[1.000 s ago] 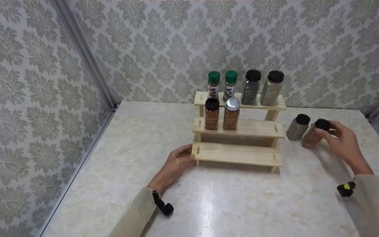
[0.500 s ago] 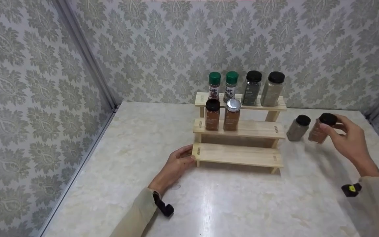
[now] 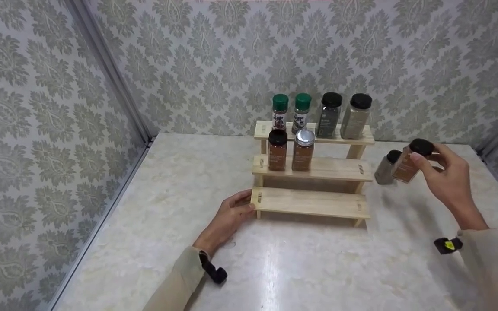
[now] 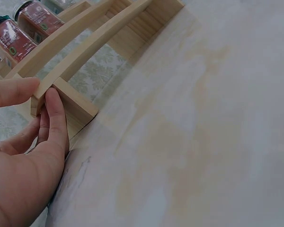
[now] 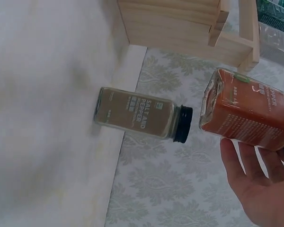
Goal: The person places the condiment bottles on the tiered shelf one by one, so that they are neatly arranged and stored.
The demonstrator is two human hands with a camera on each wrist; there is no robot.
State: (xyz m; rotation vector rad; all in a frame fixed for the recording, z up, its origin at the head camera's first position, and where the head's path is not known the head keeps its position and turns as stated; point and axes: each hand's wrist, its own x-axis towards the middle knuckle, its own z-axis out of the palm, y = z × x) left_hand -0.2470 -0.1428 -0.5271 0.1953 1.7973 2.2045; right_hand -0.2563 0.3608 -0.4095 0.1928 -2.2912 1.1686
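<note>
My right hand [image 3: 448, 179] holds a spice jar [image 3: 407, 167] of orange-red powder with a black lid, tilted and raised above the table. In the right wrist view, the jar [image 5: 251, 109] shows its glass base, with fingers along its side. Behind it in the head view, partly covered, stands a salt and pepper jar [image 3: 384, 170]; its label faces the right wrist camera. My left hand [image 3: 227, 218] grips the left end of the bottom step of a three-step wooden rack [image 3: 311, 202]. In the left wrist view, the thumb lies on the board [image 4: 78, 59] and fingers curl beneath its end.
On the top step stand two green-capped bottles [image 3: 302, 114], a dark jar [image 3: 329, 116] and a beige jar [image 3: 356, 117]. The middle step bears a black-lidded reddish jar [image 3: 277, 153] and a silver-lidded one [image 3: 303, 153]. Papered walls [image 3: 214, 65] bound the marbled table [image 3: 180, 172].
My right hand has lifted the orange-red jar off the table, first drawing it rightward, then bringing it back left in front of the salt and pepper jar. The left hand stays on the rack.
</note>
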